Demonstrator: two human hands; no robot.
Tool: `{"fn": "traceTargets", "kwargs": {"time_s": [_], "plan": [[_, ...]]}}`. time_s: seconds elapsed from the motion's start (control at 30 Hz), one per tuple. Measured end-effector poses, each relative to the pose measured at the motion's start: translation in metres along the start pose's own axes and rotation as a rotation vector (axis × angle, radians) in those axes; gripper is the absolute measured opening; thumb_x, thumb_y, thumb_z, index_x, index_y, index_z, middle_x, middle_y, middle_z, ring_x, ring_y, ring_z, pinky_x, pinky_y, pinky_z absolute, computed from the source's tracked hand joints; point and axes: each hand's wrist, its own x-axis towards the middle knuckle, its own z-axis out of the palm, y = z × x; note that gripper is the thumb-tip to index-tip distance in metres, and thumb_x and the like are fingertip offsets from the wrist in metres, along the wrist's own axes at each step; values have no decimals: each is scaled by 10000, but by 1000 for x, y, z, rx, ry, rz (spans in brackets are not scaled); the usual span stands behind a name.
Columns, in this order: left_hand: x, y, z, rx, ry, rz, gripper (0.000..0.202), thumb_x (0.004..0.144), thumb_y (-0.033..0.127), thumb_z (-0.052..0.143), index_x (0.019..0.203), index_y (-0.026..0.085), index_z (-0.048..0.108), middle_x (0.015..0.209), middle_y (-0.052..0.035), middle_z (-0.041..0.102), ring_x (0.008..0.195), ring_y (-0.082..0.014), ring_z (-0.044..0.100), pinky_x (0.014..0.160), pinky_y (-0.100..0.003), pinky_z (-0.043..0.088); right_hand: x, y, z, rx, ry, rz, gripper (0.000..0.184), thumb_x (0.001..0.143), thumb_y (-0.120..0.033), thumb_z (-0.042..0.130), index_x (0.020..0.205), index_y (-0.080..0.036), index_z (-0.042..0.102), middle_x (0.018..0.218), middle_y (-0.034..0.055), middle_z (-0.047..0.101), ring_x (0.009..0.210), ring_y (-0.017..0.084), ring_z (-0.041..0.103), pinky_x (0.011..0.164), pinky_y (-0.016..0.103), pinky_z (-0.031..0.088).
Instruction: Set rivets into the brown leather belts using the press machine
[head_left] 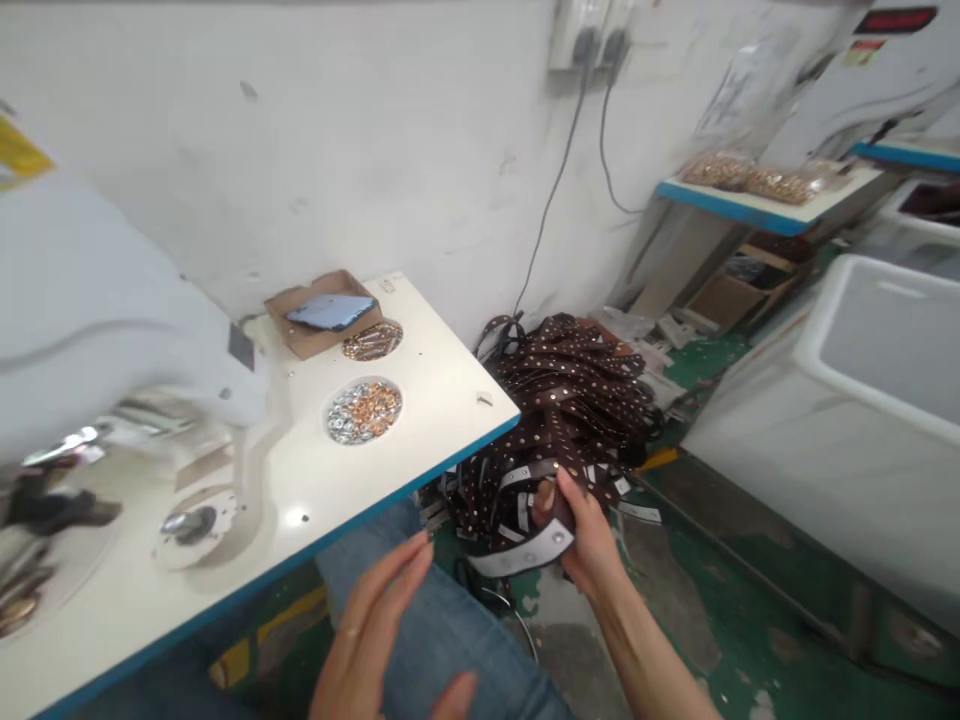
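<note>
view: head-worn, looking forward and down | near: left hand [367,630], right hand [577,530] close below | bench [442,440] at left | wall [375,150] beyond

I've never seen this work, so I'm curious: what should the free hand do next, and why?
Probably the left hand should steady the studded strap: it is open and empty, while the right hand alone grips that strap above the pile of straps.

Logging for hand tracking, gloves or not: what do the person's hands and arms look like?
Bare, no gloves on the left hand or the right hand. The right forearm shows no sleeve, watch or band. The left forearm is out of frame. The left fingers may carry a thin ring; blur hides it.
</note>
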Motion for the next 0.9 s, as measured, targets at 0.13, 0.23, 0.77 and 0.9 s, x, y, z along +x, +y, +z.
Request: {"fn": "traceTargets", "kwargs": {"time_s": [0.13, 0.23, 0.77, 0.9], "plan": [[-9, 21, 13, -98, 82, 9, 799, 678, 196, 684, 1394, 358, 372, 1283, -38, 616, 1110, -284, 625, 895, -413, 587, -69, -21, 60, -293, -457, -348, 340, 906, -447, 551, 727, -224, 736, 672, 51, 638, 631, 193, 581, 635, 329, 484], [-31, 23, -10, -174, 194, -120, 527, 709, 103, 593, 1191, 304, 521, 1003, 11, 720, 834, -177, 708, 722, -242, 602, -87, -20, 92, -297, -570, -554, 192, 893, -375, 596, 964, -272, 742, 800, 53, 645, 709, 197, 577, 637, 319, 483], [-5, -115, -142, 235, 247, -253, 537, 783, 430, 730, 1255, 201, 613, 1204, -107, 668, 1088, -272, 639, 918, -352, 512, 1, 41, 236, -549, -818, -293, 263, 847, -470, 572, 918, -221, 533, 641, -56, 520, 569, 149, 525, 629, 291, 445], [-11, -126, -137, 214, 241, -222, 573, 798, 479, 698, 1296, 224, 576, 1205, -91, 670, 1090, -256, 638, 913, -327, 512, -2, 41, 235, -574, -831, -289, 281, 857, -494, 561, 925, -223, 532, 568, -72, 513, 567, 158, 542, 652, 298, 437]]}}
